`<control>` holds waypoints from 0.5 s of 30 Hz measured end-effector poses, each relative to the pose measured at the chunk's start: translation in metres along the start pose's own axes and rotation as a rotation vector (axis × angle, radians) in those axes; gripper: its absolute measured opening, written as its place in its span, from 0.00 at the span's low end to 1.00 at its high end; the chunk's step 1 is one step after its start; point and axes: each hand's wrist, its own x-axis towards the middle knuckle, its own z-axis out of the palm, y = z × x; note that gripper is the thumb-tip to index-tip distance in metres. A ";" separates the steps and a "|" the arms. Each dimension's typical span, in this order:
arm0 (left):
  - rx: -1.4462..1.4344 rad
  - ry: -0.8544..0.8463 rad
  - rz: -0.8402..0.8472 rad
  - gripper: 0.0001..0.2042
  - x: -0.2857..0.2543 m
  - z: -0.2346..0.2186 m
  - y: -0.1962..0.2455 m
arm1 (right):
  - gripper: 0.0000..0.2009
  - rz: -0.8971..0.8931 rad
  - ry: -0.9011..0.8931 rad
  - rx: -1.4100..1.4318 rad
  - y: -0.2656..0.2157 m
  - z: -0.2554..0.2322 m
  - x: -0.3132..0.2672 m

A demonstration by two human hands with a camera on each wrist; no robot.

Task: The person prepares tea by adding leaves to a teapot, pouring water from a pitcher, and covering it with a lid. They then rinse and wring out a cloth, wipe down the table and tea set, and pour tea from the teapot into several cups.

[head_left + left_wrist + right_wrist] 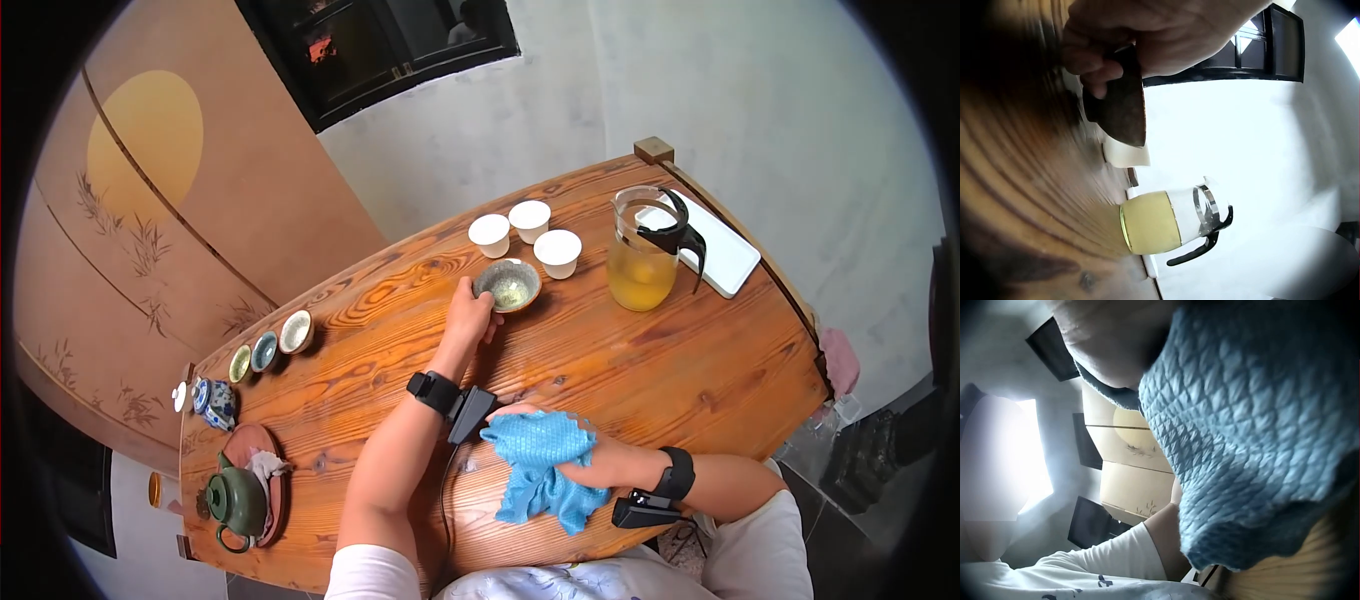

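Note:
My left hand (468,314) grips a grey, crackle-glazed tea bowl (512,284) by its near left side, thumb at the rim and fingers along the outside. A little pale liquid shows at the bottom. In the left wrist view the bowl (1121,106) appears dark from the side, with fingertips curled against its wall. Close to the table's front edge, my right hand (595,464) holds a crumpled blue cloth (538,438). Its fingers are mostly hidden by the fabric. The textured cloth (1254,437) fills much of the right wrist view.
Behind the bowl stand three white cups (557,252). Further right are a glass pitcher (640,278) of yellow liquid and a white tray (728,262). At left sit three small bowls (297,331), a blue-and-white pot (214,404) and a green teapot (236,500) on the wooden table (380,345).

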 end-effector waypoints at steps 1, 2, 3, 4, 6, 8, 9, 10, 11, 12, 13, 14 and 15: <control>-0.003 0.013 0.002 0.08 0.004 0.001 -0.001 | 0.22 0.066 0.052 0.182 -0.008 -0.004 0.009; -0.005 0.015 0.003 0.08 0.009 0.001 -0.002 | 0.22 0.065 0.048 0.181 -0.006 -0.004 0.009; -0.026 0.029 -0.007 0.08 0.013 0.002 -0.004 | 0.22 0.074 0.071 0.141 -0.002 -0.005 0.008; -0.047 0.043 -0.017 0.08 0.014 0.003 -0.004 | 0.23 0.081 0.093 0.102 0.000 -0.005 0.006; -0.052 0.050 -0.007 0.08 0.017 0.005 -0.005 | 0.23 0.120 0.083 0.126 0.001 -0.004 0.003; -0.056 0.060 0.000 0.08 0.018 0.008 -0.008 | 0.24 0.158 0.069 0.153 -0.001 -0.004 0.003; -0.044 0.045 0.017 0.08 0.019 0.008 -0.010 | 0.24 0.171 0.069 0.167 -0.004 -0.005 0.005; -0.032 0.038 0.035 0.08 0.020 0.008 -0.012 | 0.25 0.179 0.062 0.181 -0.007 -0.006 0.007; -0.030 0.006 0.075 0.10 0.020 0.006 -0.014 | 0.25 0.166 0.033 0.188 -0.008 -0.005 0.008; -0.048 -0.021 0.074 0.12 0.020 0.004 -0.014 | 0.24 0.161 0.091 0.257 -0.008 -0.005 0.007; -0.064 -0.055 0.059 0.15 0.020 0.000 -0.017 | 0.23 0.157 0.141 0.330 -0.007 -0.005 0.007; -0.036 -0.067 0.043 0.18 0.011 -0.008 -0.013 | 0.23 0.138 0.094 0.343 -0.009 -0.006 0.009; 0.019 -0.045 0.035 0.19 0.002 -0.019 -0.010 | 0.21 0.219 0.148 0.294 -0.012 -0.008 0.009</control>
